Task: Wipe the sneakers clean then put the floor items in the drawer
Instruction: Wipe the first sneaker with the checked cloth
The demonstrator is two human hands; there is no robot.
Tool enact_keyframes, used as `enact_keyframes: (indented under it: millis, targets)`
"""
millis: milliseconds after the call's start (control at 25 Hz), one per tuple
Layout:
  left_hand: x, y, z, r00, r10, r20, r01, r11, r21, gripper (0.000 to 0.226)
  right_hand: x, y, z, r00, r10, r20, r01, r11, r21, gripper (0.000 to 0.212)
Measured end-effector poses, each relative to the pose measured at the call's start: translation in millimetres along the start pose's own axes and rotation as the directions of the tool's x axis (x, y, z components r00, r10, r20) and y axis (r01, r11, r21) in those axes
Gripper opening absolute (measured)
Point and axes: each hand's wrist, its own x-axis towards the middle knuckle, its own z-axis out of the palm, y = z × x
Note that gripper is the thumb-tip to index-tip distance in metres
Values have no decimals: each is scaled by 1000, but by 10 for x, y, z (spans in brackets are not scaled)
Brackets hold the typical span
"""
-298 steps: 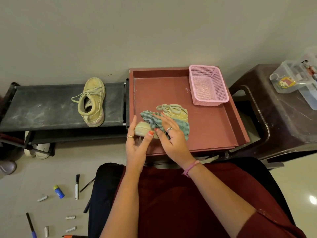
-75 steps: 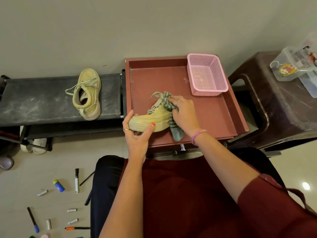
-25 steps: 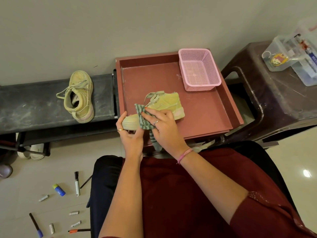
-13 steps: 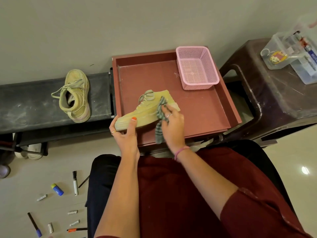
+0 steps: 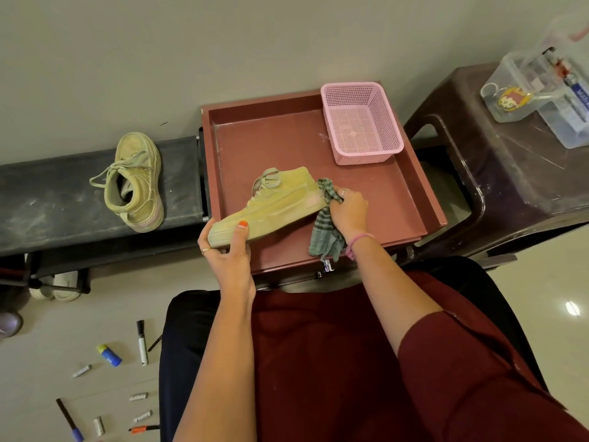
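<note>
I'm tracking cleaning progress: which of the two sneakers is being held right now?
The sneaker over the drawer: left hand grips its toe, right hand holds the cloth at its heel. The other sneaker sits untouched on the black shelf.

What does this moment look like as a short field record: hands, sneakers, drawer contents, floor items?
left hand: grips the toe of the sneaker in the drawer
right hand: holds a striped cloth against that sneaker's heel
second sneaker: lies untouched on the black shoe rack
drawer: open, also holds an empty pink basket
floor items: markers, a blue glue stick and small batteries still on the floor
stage: wiping under way, nothing yet put away
</note>
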Motion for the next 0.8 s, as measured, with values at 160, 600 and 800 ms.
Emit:
enact_keyframes:
  millis: [160, 600, 800]
  targets:
    - [51, 22, 12, 1000, 30, 8, -30, 999, -14, 48, -353, -240, 16, 989, -140, -51, 142, 989, 42, 36]
    - [34, -11, -7, 999, 18, 31, -18, 1000, 7, 47, 72, -373, -19, 984, -171, 46, 177, 944, -280, 30]
    - [31, -28, -24, 999, 35, 33, -35, 999, 15, 50, 362, -263, -217, 940, 104, 326, -69, 991, -117, 25]
